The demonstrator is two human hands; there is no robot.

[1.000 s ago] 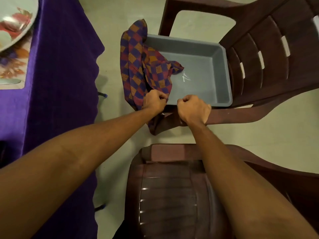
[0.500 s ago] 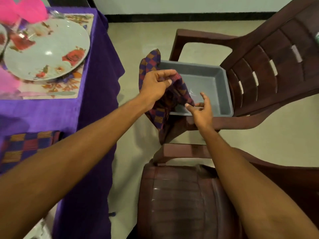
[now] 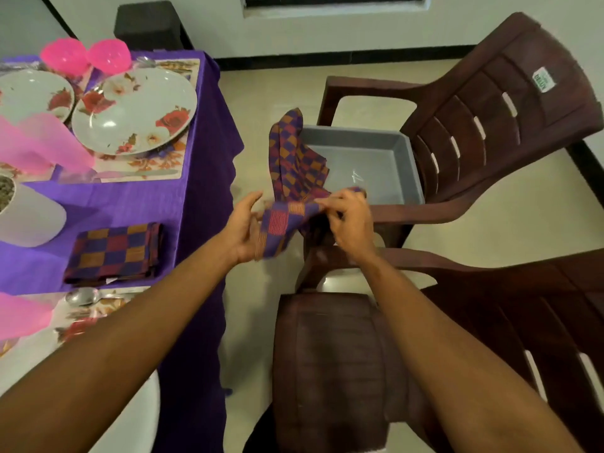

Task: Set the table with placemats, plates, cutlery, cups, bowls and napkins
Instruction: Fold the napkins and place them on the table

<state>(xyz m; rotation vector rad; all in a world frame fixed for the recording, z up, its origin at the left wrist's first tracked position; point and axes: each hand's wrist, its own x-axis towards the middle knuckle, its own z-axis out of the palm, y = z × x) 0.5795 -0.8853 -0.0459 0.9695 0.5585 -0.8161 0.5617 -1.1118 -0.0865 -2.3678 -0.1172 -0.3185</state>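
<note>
Right hand (image 3: 351, 220) with its grip closed to a pinch, thumb and curled fingers nipping the upper edge of a checked woven napkin in purple, orange and red (image 3: 284, 220). Left hand (image 3: 243, 227) just beside it, grip loose and open, thumb raised clear, fingers behind the hanging end as a support rather than a clamp. Napkin held in the air between the two hands, its far end trailing over the near rim of a shallow grey plastic tray (image 3: 405, 165), itself on the seat of a dark brown plastic armchair (image 3: 490, 125). To the left, a worktop under a purple cloth (image 3: 147, 204), already carrying a matching napkin folded square (image 3: 114, 250), a white floral plate (image 3: 134, 109) on a floral placemat (image 3: 153, 163) and a translucent pink cup (image 3: 49, 148). Step in hand, by the look of it: the napkin stage, late in the setting, this cloth being gathered for folding. Next move likely to call for a firmer left-hand hold on the opposite edge, the trailing end lifted free of the tray, corners brought together evenly, then a spot on the worktop beside a setting.
</note>
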